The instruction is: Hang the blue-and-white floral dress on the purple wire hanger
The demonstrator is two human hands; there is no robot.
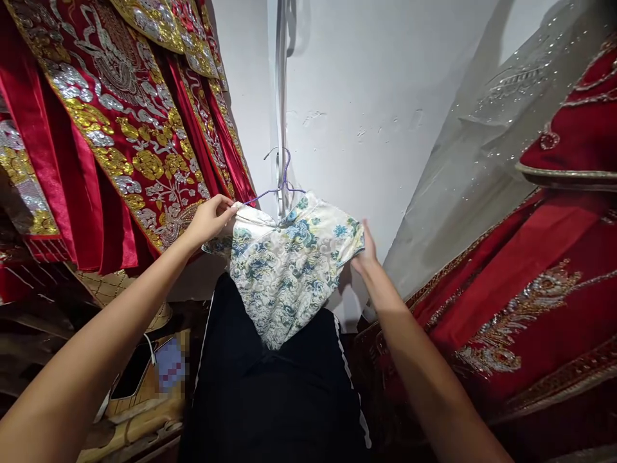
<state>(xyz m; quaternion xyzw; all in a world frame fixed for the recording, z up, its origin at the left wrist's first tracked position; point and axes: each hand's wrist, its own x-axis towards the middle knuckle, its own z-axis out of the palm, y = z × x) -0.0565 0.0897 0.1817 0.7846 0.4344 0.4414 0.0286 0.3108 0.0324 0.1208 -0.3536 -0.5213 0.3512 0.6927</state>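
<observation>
A white short-sleeved top (284,257) with a blue and green floral pattern hangs on a thin purple hanger (288,170) in the middle of the view. The fingers of my left hand (212,220) pinch its left shoulder beside the hanger's arm. On the other side, my right hand (367,249) is at the cuff of the right sleeve, partly behind the cloth. Its thumb sticks up; the other fingers are hidden, so its grip does not show. The hanger's hook is beside a white upright pole (281,96).
Red robes (139,128) with gold and silver embroidery hang at the left. A sheer sparkling veil (482,128) and a red beaded garment (544,289) are on the right. Low at the left, a phone (132,370) lies on a wooden surface. Dark clothing (270,399) fills the lower middle.
</observation>
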